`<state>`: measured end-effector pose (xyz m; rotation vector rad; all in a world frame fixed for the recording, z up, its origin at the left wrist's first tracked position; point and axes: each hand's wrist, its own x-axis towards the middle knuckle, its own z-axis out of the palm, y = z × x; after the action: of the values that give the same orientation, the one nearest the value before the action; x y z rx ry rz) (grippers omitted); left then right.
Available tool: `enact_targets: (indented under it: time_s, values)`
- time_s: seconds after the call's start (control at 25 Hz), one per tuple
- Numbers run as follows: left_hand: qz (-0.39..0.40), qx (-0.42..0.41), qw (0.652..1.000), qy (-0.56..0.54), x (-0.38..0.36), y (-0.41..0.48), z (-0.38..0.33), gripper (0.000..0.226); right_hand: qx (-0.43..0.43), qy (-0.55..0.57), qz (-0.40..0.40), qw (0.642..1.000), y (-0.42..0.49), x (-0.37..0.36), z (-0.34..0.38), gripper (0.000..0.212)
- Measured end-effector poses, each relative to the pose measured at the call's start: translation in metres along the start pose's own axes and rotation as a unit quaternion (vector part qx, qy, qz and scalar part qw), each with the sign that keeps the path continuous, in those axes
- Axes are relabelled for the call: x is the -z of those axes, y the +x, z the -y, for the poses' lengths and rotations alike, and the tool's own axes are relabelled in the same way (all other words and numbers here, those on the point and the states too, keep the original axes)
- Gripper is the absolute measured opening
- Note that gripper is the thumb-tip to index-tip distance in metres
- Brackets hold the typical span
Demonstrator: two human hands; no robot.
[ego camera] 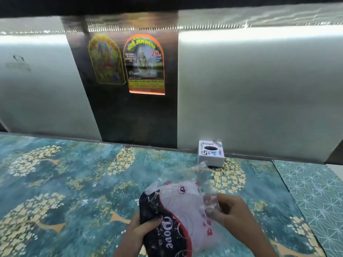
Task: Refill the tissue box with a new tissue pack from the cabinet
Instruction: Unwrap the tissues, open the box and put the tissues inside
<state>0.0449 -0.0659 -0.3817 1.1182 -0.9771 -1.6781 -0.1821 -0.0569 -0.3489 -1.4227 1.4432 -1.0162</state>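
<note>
Left hand (143, 228) grips tissue pack (176, 216); right hand (232, 212) pinches its clear wrapper; tissue box (211, 153) beyond.

Count: 2 hands, left hand (143, 227) & right hand (233, 210), both gripping 1 tissue pack (176, 216), clear plastic w/ dark & white print. 1 tissue box (211, 153), white, w/ 1 dark oval slot on top. 2 stickers on the dark panel: 1 yellow-edged sticker (106, 59), 1 orange-edged sticker (144, 64). 2 patterned covers: 1 teal floral cover (74, 182), 1 green geometric cover (315, 191). 2 pale metal doors (259, 89), one each side of the panel.
</note>
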Motion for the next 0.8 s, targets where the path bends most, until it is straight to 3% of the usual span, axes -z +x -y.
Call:
enact_targets:
  time_s: [0.12,0.2,0.28,0.36,0.48,0.52,0.6,0.64,0.68,0.72,0.8]
  values:
    - [0.015,0.013,1.000,0.022,0.005,0.012,-0.003,0.051,-0.072,-0.005,0.049,0.996,0.009,-0.004,0.000,0.028]
    - [0.029,0.017,0.999,0.038,0.006,0.021,-0.011,0.045,-0.107,0.019,0.089,0.990,0.018,-0.008,0.001,0.028]
    - [0.048,0.020,0.997,0.050,0.007,0.034,-0.017,0.053,-0.171,0.146,0.121,0.967,0.025,-0.011,0.007,0.019]
    - [0.059,0.036,0.995,0.066,0.008,0.048,-0.019,0.060,-0.200,0.319,0.128,0.917,0.033,-0.014,0.011,0.009]
    - [0.089,0.053,0.990,0.097,0.006,0.069,-0.020,0.060,-0.180,0.446,0.149,0.864,0.041,-0.012,-0.003,0.044]
    - [0.101,0.058,0.987,0.109,0.004,0.075,-0.020,0.061,-0.167,0.456,0.165,0.858,0.041,-0.013,0.004,0.044]
    - [0.110,0.066,0.983,0.130,0.003,0.089,-0.018,0.061,-0.197,0.419,0.103,0.880,0.046,-0.014,-0.003,0.036]
    - [0.111,0.071,0.981,0.140,0.002,0.094,-0.018,0.060,-0.219,0.399,0.072,0.887,0.046,-0.013,-0.014,0.042]
    - [0.114,0.075,0.979,0.150,0.001,0.100,-0.018,0.057,-0.228,0.366,0.047,0.901,0.046,-0.012,-0.021,0.062]
    - [0.117,0.079,0.977,0.157,0.000,0.106,-0.017,0.052,-0.222,0.311,0.072,0.921,0.047,-0.016,-0.022,0.090]
    - [0.115,0.086,0.974,0.176,-0.002,0.117,-0.011,0.035,-0.228,0.248,0.060,0.940,0.051,-0.022,-0.030,0.097]
